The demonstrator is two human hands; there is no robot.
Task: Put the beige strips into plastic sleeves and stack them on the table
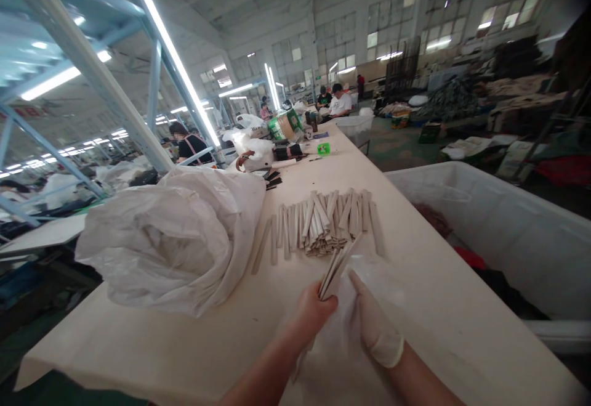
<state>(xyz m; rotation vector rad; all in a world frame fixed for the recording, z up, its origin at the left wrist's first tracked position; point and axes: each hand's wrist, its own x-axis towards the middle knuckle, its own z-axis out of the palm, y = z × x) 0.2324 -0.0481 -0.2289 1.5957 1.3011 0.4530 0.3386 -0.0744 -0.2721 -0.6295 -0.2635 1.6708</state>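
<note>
**Grip and Placement**

The table [410, 233] spans the lower frame. The sack [221, 233] lies left of centre; the strip pile [323, 221] sits at centre, presumably for easy reach. A plastic bag [340, 323] lies lower centre. The gloved right hand [376, 326] adjoins it, finger closure indeterminable. The left hand [316, 307] clenches a strip bunch [336, 270], apparently keeping it together.

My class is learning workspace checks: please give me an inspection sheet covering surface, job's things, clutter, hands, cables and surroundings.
Surface: pale table, partly covered by large white bag.
Job's things: pile of pale strips; translucent plastic nearer the camera.
Clutter: black pieces and small green container farther along.
Hands: left hand holds a bundle of strips; gloved right hand at the plastic, grip unclear.
Cables: nothing seen.
Surroundings: white bin on the right; people farther back.
</note>
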